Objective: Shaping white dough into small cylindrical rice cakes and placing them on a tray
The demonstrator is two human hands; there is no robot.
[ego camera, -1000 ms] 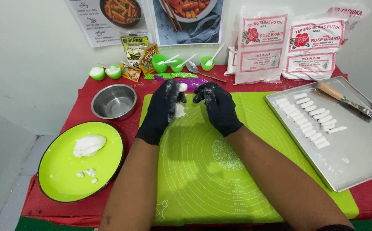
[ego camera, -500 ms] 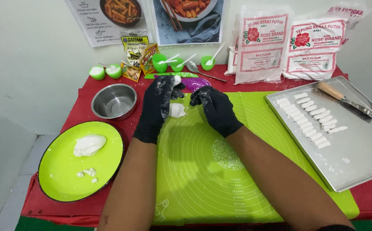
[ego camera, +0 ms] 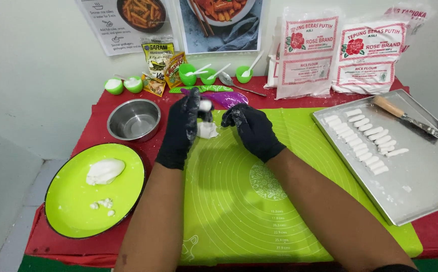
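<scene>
Dough work at the far end of a green silicone mat (ego camera: 259, 201), which lies on a red-covered tabletop (ego camera: 93, 116). Both hands in black gloves. Left hand (ego camera: 182, 126) stands on edge, fingers curled around a small white dough piece (ego camera: 207, 130); a second bit of white shows higher, at the fingertips, near (ego camera: 206, 106), but whether it is joined to the lower lump cannot be made out, since the glove hides the link. Right hand (ego camera: 251, 128) is half closed just beside the dough, fingertips toward it; contact is not clear from this angle.

Left of the mat: a green plate (ego camera: 68, 201) with one larger white dough lump (ego camera: 104, 171) and a few crumbs. Behind it, a steel bowl (ego camera: 133, 120). Right of the mat: a metal tray (ego camera: 420, 176) carrying a row of short white dough sticks (ego camera: 367, 136) and a wooden-handled scraper (ego camera: 405, 117), its blade end hard to read.

Along the wall: small green cups (ego camera: 187, 74) with white spoons, seasoning sachets (ego camera: 158, 63), two flour bags (ego camera: 339, 55), a third bag cut off at the top right corner. A purple object (ego camera: 229, 98) lies partly hidden behind the hands. Posters above are cropped by the frame edge. Both forearms run out of the bottom of the frame.
</scene>
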